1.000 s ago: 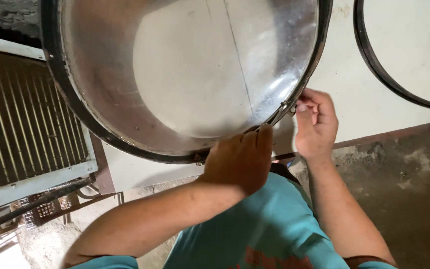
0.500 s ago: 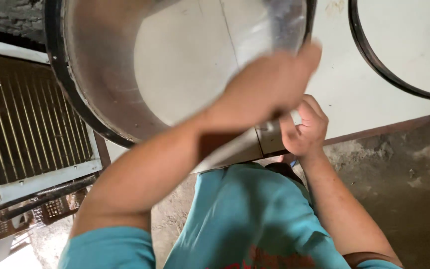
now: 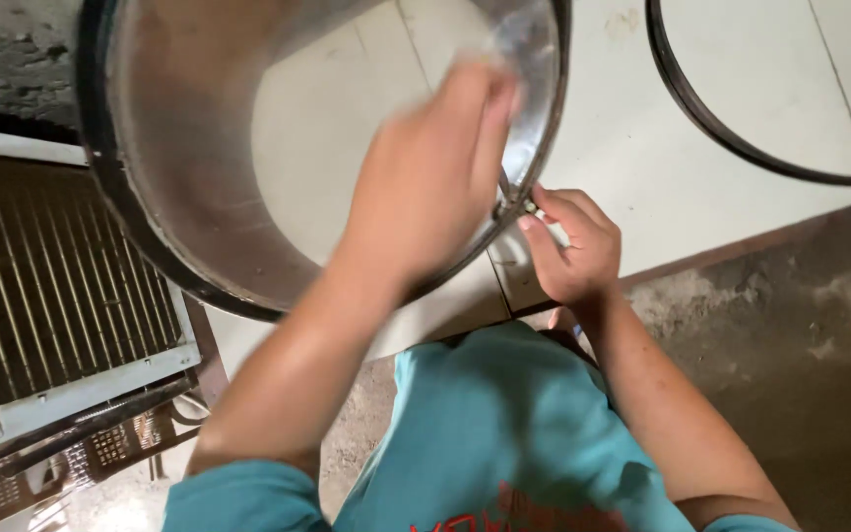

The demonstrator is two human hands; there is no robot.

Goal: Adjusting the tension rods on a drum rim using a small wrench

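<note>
Your left hand (image 3: 435,177) is raised in front of the metal drum (image 3: 199,197), a wide open-ended steel cylinder with a dark band round its rim. The hand is blurred, its fingers reaching over the drum's right wall near the top edge. You cannot tell whether that grip is closed on anything or just laid flat against the wall.

Your right hand (image 3: 573,246) sits just outside the drum, low on its right side. Its fingers are pinched narrow on a small metal clasp (image 3: 516,205) at the rim, where the band meets. The drum is thus between your two hands at that spot: the left on the inner side, the right on the outer.

Through the drum you see pale floor tiles (image 3: 632,148). A dark hoop (image 3: 711,128) lies on the tiles to the upper right, well apart from both hands. A finned metal grille (image 3: 51,286) lies to the left of the drum.
</note>
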